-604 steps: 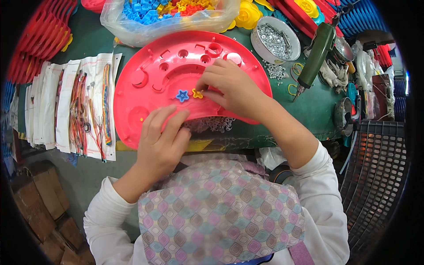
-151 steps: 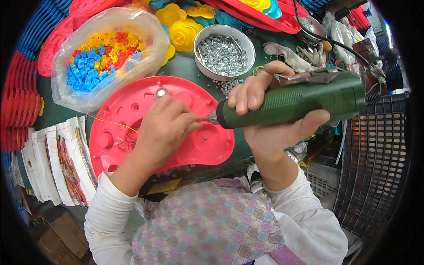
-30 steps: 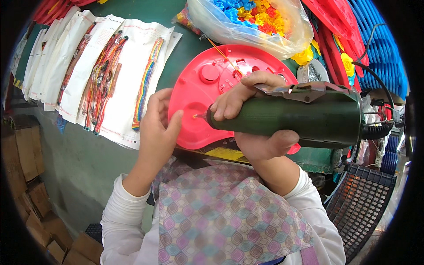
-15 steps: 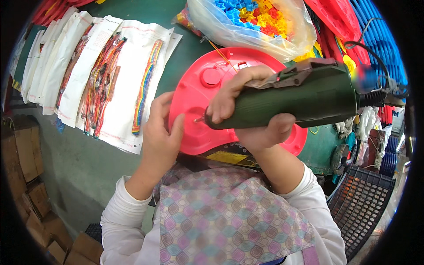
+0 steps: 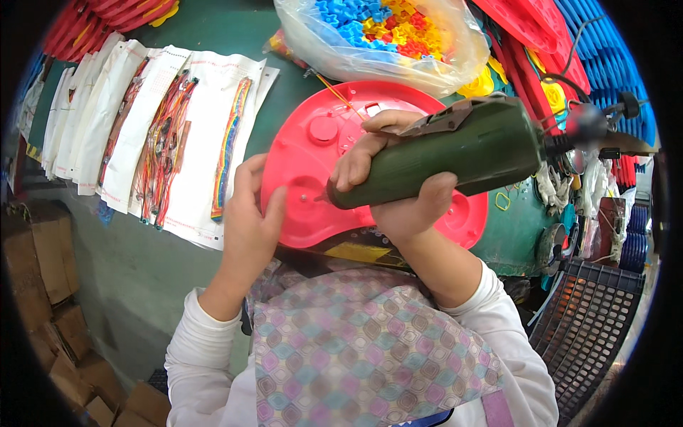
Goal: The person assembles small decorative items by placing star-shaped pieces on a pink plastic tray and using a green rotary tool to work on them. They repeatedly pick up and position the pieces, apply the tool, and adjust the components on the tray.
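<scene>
Both hands are at work in the middle of the frame: my right hand [image 5: 403, 219] is wrapped firmly around a thick green power screwdriver [image 5: 455, 146], its front end pointing left. My left hand [image 5: 250, 217] straddles the left rim of a pink plastic panel [image 5: 284, 153], thumb over its face; some fingertips are hidden, so I cannot tell whether it grips. This panel lies at centre, partly under the tool, with a small screw [image 5: 304, 198] in its lower-left recess, just beside the bit.

Beneath is a green tabletop [image 5: 203, 32], with a yellow strip [image 5: 359, 252] along its near edge. White sheets [image 5: 196, 164] bearing bundles of coloured wires [image 5: 162, 149] cover the upper left. At top centre sits a clear plastic bag [image 5: 306, 53] of blue, yellow and red pieces [image 5: 413, 32]. Blue stacked parts [image 5: 608, 67] fill the upper right; a dark plastic crate [image 5: 590, 324] stands lower right. Cardboard boxes [image 5: 53, 256] pile at lower left on a grey floor [image 5: 135, 292].
</scene>
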{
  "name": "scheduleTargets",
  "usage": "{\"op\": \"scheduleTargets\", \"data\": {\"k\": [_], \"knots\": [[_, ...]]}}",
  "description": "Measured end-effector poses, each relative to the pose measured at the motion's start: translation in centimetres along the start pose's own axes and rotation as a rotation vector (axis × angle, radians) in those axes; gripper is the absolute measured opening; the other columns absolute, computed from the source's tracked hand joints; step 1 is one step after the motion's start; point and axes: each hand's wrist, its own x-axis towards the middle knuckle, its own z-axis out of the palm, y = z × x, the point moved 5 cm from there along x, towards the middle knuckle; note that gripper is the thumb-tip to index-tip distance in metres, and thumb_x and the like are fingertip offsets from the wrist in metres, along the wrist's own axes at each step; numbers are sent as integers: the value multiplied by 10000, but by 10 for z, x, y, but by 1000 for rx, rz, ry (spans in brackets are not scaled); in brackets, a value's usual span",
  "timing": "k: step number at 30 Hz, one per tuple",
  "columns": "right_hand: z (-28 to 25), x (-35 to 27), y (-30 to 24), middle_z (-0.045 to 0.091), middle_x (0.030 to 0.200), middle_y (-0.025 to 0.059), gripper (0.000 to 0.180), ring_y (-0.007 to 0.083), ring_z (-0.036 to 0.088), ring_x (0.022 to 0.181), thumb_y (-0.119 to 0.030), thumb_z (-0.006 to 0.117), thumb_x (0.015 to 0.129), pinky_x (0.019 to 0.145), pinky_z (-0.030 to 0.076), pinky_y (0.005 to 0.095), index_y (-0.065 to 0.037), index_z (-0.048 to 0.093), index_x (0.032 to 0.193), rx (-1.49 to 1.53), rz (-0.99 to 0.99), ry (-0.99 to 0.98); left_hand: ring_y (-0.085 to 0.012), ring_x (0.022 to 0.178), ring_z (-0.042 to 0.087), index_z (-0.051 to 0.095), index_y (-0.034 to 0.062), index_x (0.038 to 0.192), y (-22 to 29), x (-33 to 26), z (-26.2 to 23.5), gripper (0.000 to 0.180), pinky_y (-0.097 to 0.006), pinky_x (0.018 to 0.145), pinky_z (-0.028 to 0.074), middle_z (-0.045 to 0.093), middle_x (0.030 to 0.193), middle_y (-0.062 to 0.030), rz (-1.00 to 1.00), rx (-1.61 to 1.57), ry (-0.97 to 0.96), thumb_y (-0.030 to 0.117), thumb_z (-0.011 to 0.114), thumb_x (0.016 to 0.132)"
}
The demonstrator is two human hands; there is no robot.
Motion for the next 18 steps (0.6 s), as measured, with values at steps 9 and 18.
{"op": "scheduleTargets", "data": {"k": [9, 18], "knots": [[-30, -11, -55, 637, 801, 102, 1124, 250, 653, 691, -972, 475, 762, 688, 561, 438, -9, 496, 1341, 55, -221, 60, -211, 1178, 655, 408, -32, 1430, -4, 6, -7, 525, -330, 997, 516, 653, 1283, -183, -142, -73, -125, -33, 626, 952], [-177, -51, -148, 616, 778, 86, 977, 239, 641, 692, -890, 412, 882, 722, 566, 427, -2, 572, 1255, -152, -673, 479, -265, 1000, 646, 608, 10, 1271, 117, 70, 44, 393, -360, 856, 523, 642, 1113, -144, 495, 397, -190, 30, 703, 890]]}}
